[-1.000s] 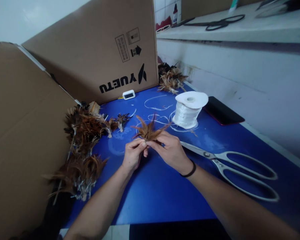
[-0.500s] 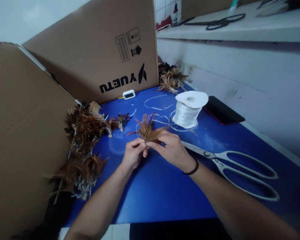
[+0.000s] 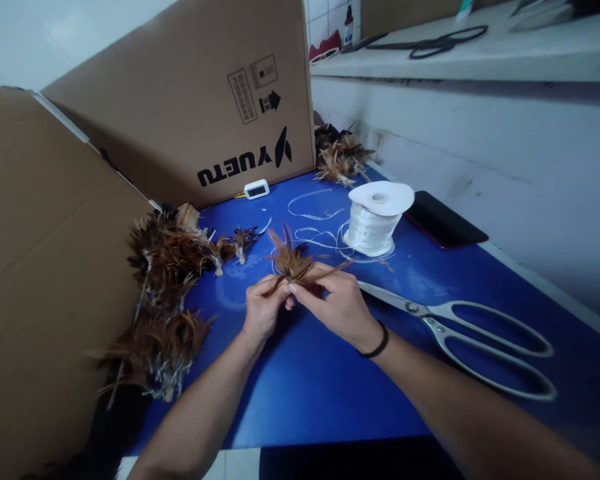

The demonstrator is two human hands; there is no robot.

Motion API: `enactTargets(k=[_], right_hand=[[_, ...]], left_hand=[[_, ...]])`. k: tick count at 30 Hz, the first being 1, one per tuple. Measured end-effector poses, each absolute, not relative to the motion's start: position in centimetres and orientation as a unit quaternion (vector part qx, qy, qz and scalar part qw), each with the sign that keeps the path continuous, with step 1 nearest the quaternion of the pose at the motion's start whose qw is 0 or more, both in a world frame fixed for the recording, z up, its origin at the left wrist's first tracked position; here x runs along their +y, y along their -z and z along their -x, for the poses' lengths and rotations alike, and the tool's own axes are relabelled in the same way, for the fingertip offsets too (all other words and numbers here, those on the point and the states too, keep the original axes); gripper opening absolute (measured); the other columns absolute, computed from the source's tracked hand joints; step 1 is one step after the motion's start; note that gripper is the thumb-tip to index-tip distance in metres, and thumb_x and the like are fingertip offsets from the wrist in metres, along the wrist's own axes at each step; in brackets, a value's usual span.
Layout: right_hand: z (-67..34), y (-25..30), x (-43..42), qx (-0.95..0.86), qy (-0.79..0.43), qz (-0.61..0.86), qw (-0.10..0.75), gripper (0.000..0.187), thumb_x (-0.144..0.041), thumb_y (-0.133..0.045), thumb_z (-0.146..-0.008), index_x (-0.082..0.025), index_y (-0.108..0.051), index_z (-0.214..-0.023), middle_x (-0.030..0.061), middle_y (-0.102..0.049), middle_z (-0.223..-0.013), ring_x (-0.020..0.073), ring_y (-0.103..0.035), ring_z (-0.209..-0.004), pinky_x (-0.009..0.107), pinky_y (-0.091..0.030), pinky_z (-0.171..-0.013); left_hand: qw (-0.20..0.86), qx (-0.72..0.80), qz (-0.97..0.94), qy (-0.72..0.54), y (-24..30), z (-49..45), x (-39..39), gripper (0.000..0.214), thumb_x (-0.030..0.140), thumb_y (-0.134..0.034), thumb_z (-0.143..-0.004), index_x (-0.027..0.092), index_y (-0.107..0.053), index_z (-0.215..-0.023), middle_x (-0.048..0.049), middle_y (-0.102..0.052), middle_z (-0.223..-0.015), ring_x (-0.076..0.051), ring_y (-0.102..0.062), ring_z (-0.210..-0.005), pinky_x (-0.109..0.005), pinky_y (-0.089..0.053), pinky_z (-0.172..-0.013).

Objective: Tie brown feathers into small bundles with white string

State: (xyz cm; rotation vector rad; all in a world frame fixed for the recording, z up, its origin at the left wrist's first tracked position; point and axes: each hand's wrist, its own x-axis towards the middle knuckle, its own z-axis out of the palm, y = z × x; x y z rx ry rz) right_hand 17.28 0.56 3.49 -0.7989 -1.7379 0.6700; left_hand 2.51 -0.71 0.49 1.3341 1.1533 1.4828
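Observation:
Brown feathers form a small bunch (image 3: 291, 261), held upright over the blue table (image 3: 300, 393). My left hand (image 3: 265, 303) pinches its base between thumb and fingers. From the other side, my right hand (image 3: 334, 300), with a black band at the wrist, also grips the base, and a few feathers stick out past its fingers to the right. The bunch's lower end is hidden by my fingertips. Behind the hands stands a spool of white ribbon (image 3: 374, 227) with loose strands trailing left. Large metal scissors (image 3: 430, 313) lie beside my right wrist.
Piled feather bunches (image 3: 167, 267) line the left, with two small feather bundles (image 3: 239, 247) nearby. A cardboard box (image 3: 180, 100) walls off the back. A white digital timer (image 3: 257, 189) and a dark phone (image 3: 447, 220) rest on the table. Dark scissors (image 3: 443, 45) lie on the ledge.
Both hands keep hold of the feather bunch, and the right fingers have shifted slightly. Some feathers now splay further right over the right hand. The camera view has moved a little.

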Motion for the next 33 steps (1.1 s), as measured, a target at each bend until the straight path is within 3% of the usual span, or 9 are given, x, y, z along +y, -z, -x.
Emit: enactTargets(k=[10, 16, 33], right_hand=[[-17.21, -3.29, 0.73, -0.708, -0.26, 0.355, 0.552, 0.001, -0.019, -0.064, -0.076, -0.018, -0.064, -0.076, 0.001, -0.061, -0.071, 0.0126, -0.055, -0.064, 0.025, -0.045, -0.058], [-17.24, -3.47, 0.59, -0.717, -0.266, 0.332, 0.552, 0.01, -0.019, -0.06, -0.079, -0.019, -0.063, -0.07, 0.0013, -0.061, -0.07, 0.0126, -0.054, -0.064, 0.026, -0.044, -0.058], [-17.24, -3.36, 0.98, -0.688, -0.309, 0.341, 0.562, 0.006, -0.016, -0.063, -0.075, -0.019, -0.068, -0.072, 0.0019, -0.066, -0.072, 0.0136, -0.059, -0.067, 0.027, -0.048, -0.062]], left_hand=[[0.43, 0.435, -0.507, -0.608, -0.44, -2.53, -0.63, 0.021, 0.027, -0.068, -0.074, 0.014, -0.065, -0.058, 0.002, -0.051, -0.05, -0.006, -0.046, -0.045, -0.022, -0.037, -0.05], [0.437, 0.44, -0.507, -0.598, -0.61, -2.61, -0.69, 0.023, 0.028, -0.068, -0.074, 0.013, -0.065, -0.057, 0.0014, -0.051, -0.05, -0.007, -0.046, -0.046, -0.023, -0.038, -0.052], [0.466, 0.414, -0.475, -0.621, -0.44, -2.83, -0.66, 0.013, 0.025, -0.069, -0.074, 0.013, -0.069, -0.067, 0.0027, -0.052, -0.05, -0.005, -0.045, -0.042, -0.021, -0.037, -0.047]])
